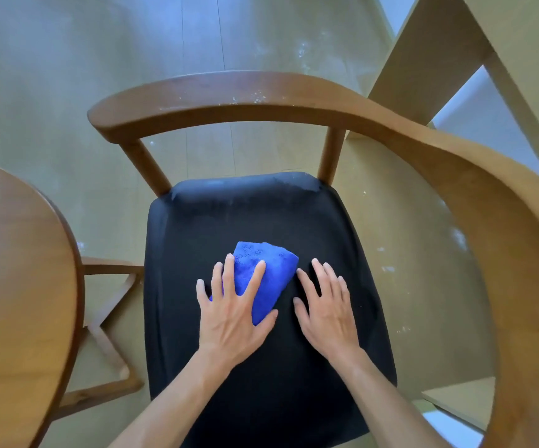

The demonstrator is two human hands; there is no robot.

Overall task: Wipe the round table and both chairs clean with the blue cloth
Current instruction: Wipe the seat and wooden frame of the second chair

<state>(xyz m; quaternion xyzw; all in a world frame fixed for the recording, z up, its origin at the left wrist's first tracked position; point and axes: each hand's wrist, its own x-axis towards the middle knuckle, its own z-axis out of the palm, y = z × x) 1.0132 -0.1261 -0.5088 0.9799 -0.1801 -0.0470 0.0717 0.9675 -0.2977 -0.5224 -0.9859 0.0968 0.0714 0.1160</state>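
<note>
— Cloth? 
— Blue cloth [266,279], folded into a thick wad, lies flat near the middle of the chair's black seat [261,218], partly covered. 
— Chair? 
— Wooden chair [229,92], curved brown backrest rail with pale specks on top, black padded seat with a faint grey smear at its far edge. 
— Table? 
— Round table [16,270], brown wood, edge only, left of the chair.

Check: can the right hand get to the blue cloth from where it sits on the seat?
Probably yes. The right hand lies flat on the black seat right beside the blue cloth, nothing between them; the left hand presses on the cloth's near part.
</note>
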